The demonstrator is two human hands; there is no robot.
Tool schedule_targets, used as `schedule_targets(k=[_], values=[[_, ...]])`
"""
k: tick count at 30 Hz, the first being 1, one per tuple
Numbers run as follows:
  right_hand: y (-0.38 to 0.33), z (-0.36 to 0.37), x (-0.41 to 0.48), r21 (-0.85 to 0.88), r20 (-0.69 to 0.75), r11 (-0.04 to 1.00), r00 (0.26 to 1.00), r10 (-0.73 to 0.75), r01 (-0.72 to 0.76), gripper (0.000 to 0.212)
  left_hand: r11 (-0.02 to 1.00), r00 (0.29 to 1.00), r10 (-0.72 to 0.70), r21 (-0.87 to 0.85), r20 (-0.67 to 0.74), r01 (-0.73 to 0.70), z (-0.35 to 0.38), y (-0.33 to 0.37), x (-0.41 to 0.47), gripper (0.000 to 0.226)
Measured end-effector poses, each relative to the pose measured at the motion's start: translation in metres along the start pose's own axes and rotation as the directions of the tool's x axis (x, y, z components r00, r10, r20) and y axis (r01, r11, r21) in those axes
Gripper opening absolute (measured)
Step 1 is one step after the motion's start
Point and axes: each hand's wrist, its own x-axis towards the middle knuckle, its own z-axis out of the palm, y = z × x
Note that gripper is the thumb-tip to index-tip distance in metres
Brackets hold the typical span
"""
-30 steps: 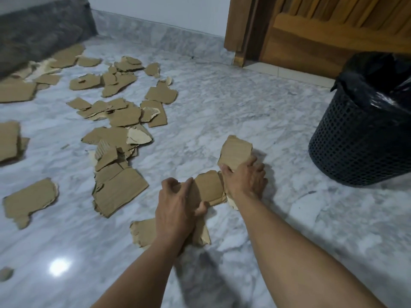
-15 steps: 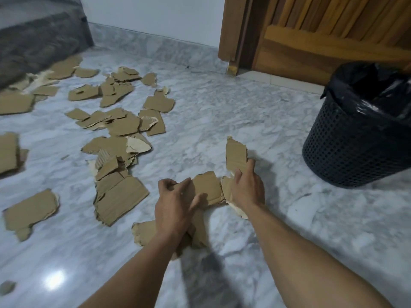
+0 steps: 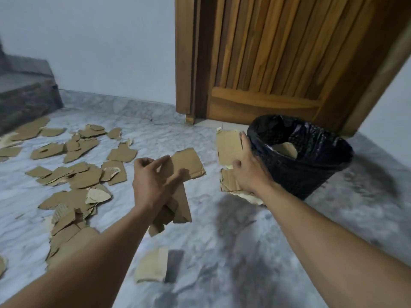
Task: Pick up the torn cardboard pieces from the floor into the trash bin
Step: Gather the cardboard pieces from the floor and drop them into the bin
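Head view: your left hand is raised above the marble floor. Its fingers and thumb are curled round a cardboard bundle of several torn pieces. The largest piece sticks up and to the right past your fingertips, and the others hang down below your palm.

Your right hand grips a cardboard stack, thumb on the near face and fingers stretched along its right edge. More torn edges show beneath your wrist. That stack is just beside the trash bin, at its left rim and not yet over the opening.

The bin is dark mesh, lined with a black bag, and stands on the floor in front of a wooden door. One pale piece in the bin already lies inside.

Scattered cardboard pieces cover the marble to your left, reaching back toward a dark step. A loose piece lies on the floor between your forearms, blurred.
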Motion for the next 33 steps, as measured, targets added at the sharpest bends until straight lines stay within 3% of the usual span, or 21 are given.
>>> schedule_targets(k=[9,17,21,24,26,28,29,31,33], values=[[0.027,-0.158,0.061,0.011,-0.282,0.998,0.958,-0.05,0.055,0.066,0.967,0.978,0.205,-0.149,-0.041,-0.209,0.074,0.181,0.066,0.069],[0.115,-0.196,0.109,0.082,-0.535,0.991,0.835,0.132,-0.104,0.055,0.935,0.98,0.171,-0.294,-0.106,-0.196,0.199,0.273,0.099,0.067],[0.151,-0.189,0.121,0.075,-0.536,0.981,0.823,0.189,-0.177,0.05,0.975,0.977,0.191,-0.134,0.093,-0.177,0.25,0.261,0.094,0.053],[0.17,-0.18,0.119,0.17,-0.456,0.963,0.85,0.264,-0.208,0.042,0.966,0.937,0.242,0.031,0.253,-0.258,0.264,0.24,0.097,0.043],[0.178,-0.18,0.118,0.234,-0.375,0.948,0.879,0.294,-0.217,0.037,0.938,0.912,0.307,0.072,0.273,-0.338,0.266,0.23,0.102,0.037],[0.186,-0.18,0.115,0.213,-0.385,0.952,0.877,0.287,-0.218,0.034,0.911,0.912,0.345,0.157,0.224,-0.383,0.263,0.222,0.104,0.034],[0.19,-0.18,0.114,0.181,-0.424,0.956,0.859,0.286,-0.229,0.034,0.905,0.924,0.32,0.22,0.21,-0.363,0.258,0.218,0.103,0.038],[0.202,-0.176,0.11,0.101,-0.459,0.942,0.825,0.33,-0.32,0.037,0.916,0.956,0.13,0.337,0.265,-0.218,0.247,0.207,0.1,0.052],[0.214,-0.169,0.103,0.093,-0.355,0.875,0.805,0.475,-0.475,0.048,0.955,0.905,-0.136,0.296,0.403,0.012,0.239,0.194,0.094,0.059]])
